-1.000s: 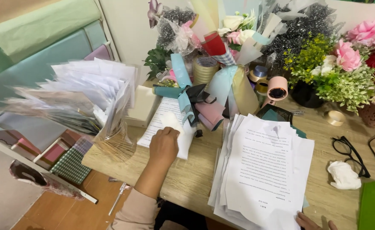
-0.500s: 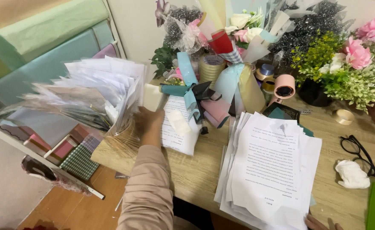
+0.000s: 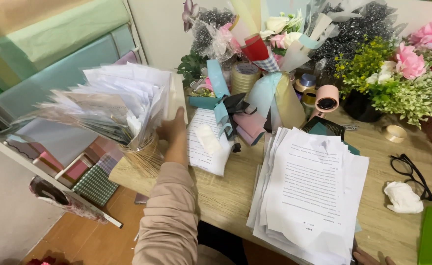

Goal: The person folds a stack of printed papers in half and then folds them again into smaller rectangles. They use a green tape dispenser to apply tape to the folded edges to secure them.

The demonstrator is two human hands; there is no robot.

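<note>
Wooden worktop [image 3: 226, 196], left edge: left hand [image 3: 173, 128] grips fanned paper bundle [image 3: 122, 100]; support underneath (sheets splay). Right hand [image 3: 368, 256] barely visible, grip unclear.

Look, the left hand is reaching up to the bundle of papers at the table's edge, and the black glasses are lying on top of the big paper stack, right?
Not quite. The head view shows the black glasses lying on the bare wooden table, to the right of the big paper stack, not on it. The left hand does reach the bundle of papers.
</note>
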